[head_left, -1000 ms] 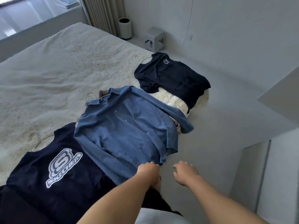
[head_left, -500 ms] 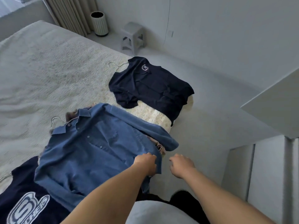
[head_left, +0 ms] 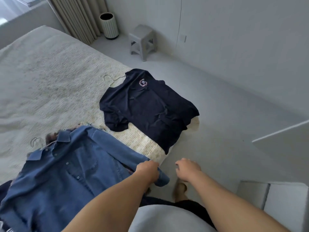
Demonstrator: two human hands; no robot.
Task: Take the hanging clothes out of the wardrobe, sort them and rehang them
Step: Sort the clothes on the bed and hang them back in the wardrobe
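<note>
Lying flat on the bed (head_left: 50, 77), a blue denim shirt (head_left: 70, 173) is seen on a hanger whose wire hook (head_left: 36, 142) pokes out past the collar. Its right sleeve end is gripped by the left hand (head_left: 148, 171), with the fingers closed over the cloth at the edge of the mattress. The right hand (head_left: 188, 169) is held just beside it over the floor, loosely curled and touching nothing. Further up the bed, a navy T-shirt (head_left: 147, 108) with a small round chest print is spread on its own hanger (head_left: 112, 79), its hem draped over the mattress edge. A sliver of a third dark garment (head_left: 4, 190) is visible at the left edge, partly covered by the denim shirt. Near the far wall, a grey stool (head_left: 143, 41) and a ribbed white bin (head_left: 109, 25) are set on the floor beside the curtain (head_left: 78, 17).
</note>
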